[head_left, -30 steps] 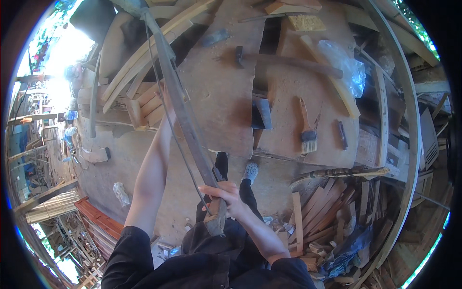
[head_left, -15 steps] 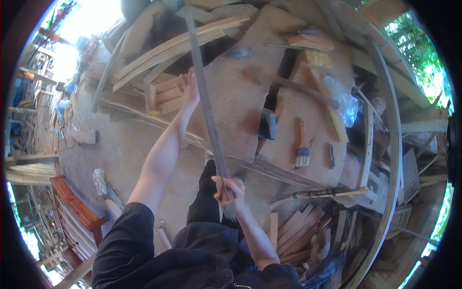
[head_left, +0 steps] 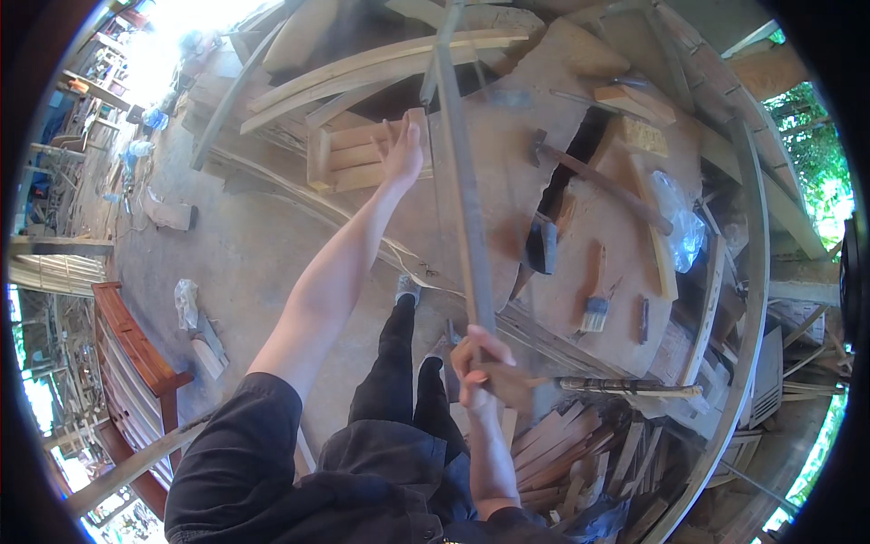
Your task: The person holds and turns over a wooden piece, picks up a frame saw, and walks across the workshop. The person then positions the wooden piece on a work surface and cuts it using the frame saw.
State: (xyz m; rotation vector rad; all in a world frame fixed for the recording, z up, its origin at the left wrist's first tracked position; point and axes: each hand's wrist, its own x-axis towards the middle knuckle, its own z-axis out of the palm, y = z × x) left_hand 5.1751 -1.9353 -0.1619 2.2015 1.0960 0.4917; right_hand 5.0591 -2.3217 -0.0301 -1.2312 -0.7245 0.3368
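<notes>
My right hand point(head_left: 480, 363) is closed round the lower end of a wooden frame saw point(head_left: 464, 199), which has a long middle bar, a crosspiece at each end and a thin line along its left side. The saw rises away from me over the workbench point(head_left: 489, 154), its near crosspiece blurred. My left hand point(head_left: 401, 152) is held open with fingers spread, just left of the saw's far part, beside a small slatted wooden piece point(head_left: 353, 165). Whether it touches the saw I cannot tell.
On the bench lie a long-handled hammer point(head_left: 616, 186), a brush point(head_left: 596, 304), a dark slim stick point(head_left: 644, 320), a plastic bag point(head_left: 680, 227) and curved boards point(head_left: 362, 77). Wood offcuts point(head_left: 571, 444) are piled below at right. A reddish-brown wooden piece point(head_left: 140, 340) stands at left.
The frame saw has turned from edge-on, so its crosspieces now show, and has shifted right in view with my right hand. My left hand stays spread. The view has shifted too.
</notes>
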